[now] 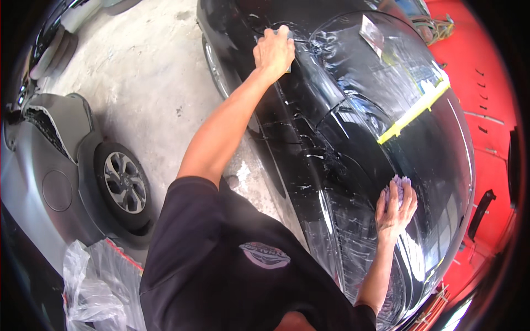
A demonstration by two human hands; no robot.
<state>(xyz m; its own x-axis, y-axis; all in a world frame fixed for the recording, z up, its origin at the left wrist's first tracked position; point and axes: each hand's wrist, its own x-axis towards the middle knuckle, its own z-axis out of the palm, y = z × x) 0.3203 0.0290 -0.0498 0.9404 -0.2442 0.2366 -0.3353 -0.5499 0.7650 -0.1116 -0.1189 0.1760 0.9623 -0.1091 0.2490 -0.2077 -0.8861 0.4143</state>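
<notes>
My left hand [274, 53] is stretched far forward on the side of a black car [353, 138]. Its fingers curl over a small grey-blue pad [289, 68], mostly hidden under the palm and pressed to the panel. My right hand [395, 215] lies higher on the car, near the roof, closed around a crumpled purple cloth [401, 184]. Between the hands, clear plastic film [353, 60] covers the glass, and yellow masking tape [415, 112] runs along its edge. Light streaks mark the black panels below the windows.
To the left stands a grey car [55, 182] with a dark wheel [126, 185]. Crumpled clear plastic [94, 289] hangs at the lower left. Pale concrete floor [149, 60] separates the cars. A red wall [486, 110] rises beyond the black car. A small rectangular sheet [372, 36] lies on the film.
</notes>
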